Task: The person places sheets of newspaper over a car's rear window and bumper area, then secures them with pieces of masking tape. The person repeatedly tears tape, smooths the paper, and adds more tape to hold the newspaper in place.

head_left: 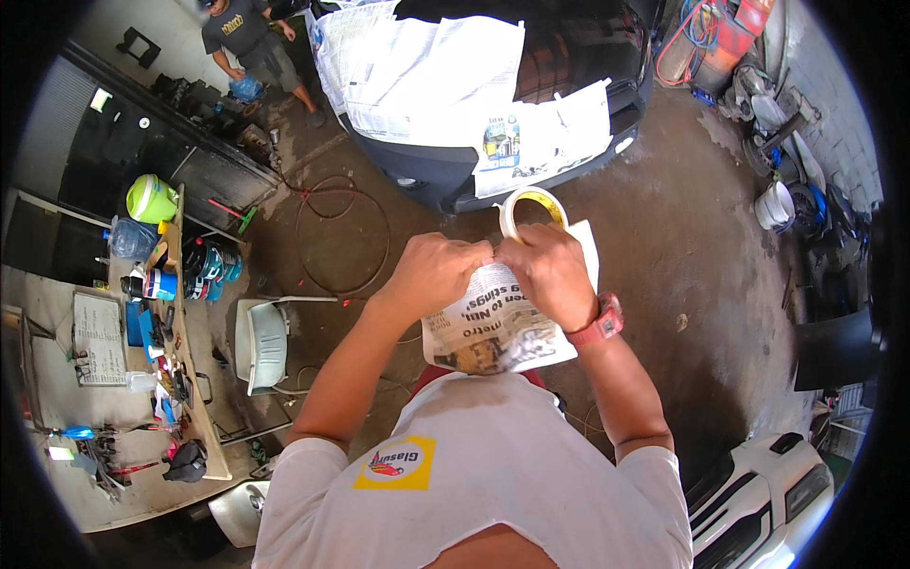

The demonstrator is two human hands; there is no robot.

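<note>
Gripping hands: our left hand (434, 270) clenched the top edge of the newspaper sheet (493, 322); our right hand (545, 275) curled over it beside, apparently grasping the tape roll (509, 211) too.
Newspaper sheet: we had it on our side of the dark bumper (436, 173), apart from it.
Tape roll: we judged the step to be taping that 1 edge.
Dark bumper: next, we likely needed to tear the tape, then lay the sheet beside the papers (427, 81) partly covering it.
</note>
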